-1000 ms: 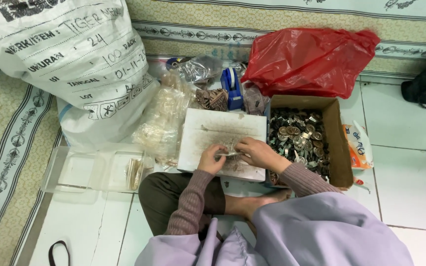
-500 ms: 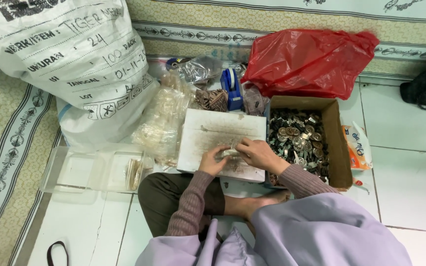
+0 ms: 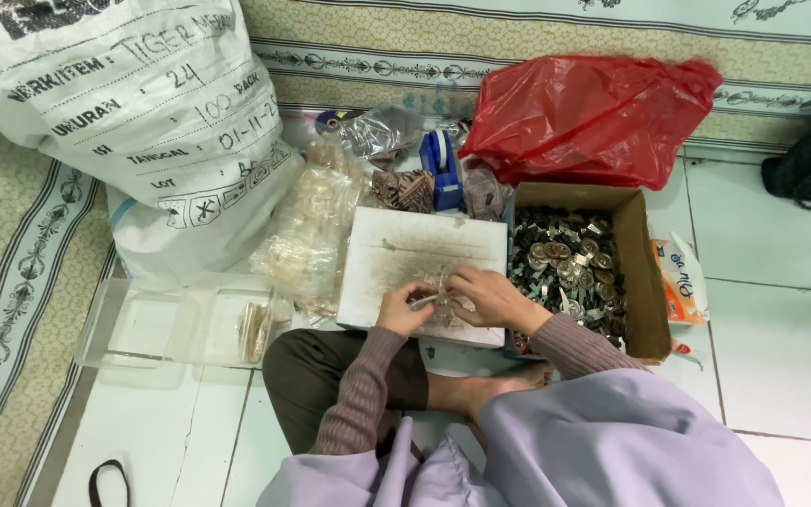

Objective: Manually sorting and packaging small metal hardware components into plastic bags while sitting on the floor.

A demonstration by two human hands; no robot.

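Small metal pieces [image 3: 436, 299] lie on a white board [image 3: 424, 253] on the person's lap. Left hand [image 3: 404, 308] and right hand [image 3: 485, 296] pinch them together; a cardboard box [image 3: 638, 272] of similar parts sits right.

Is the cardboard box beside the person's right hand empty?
No: the cardboard box is filled with small round metal pieces, just right of the right hand.
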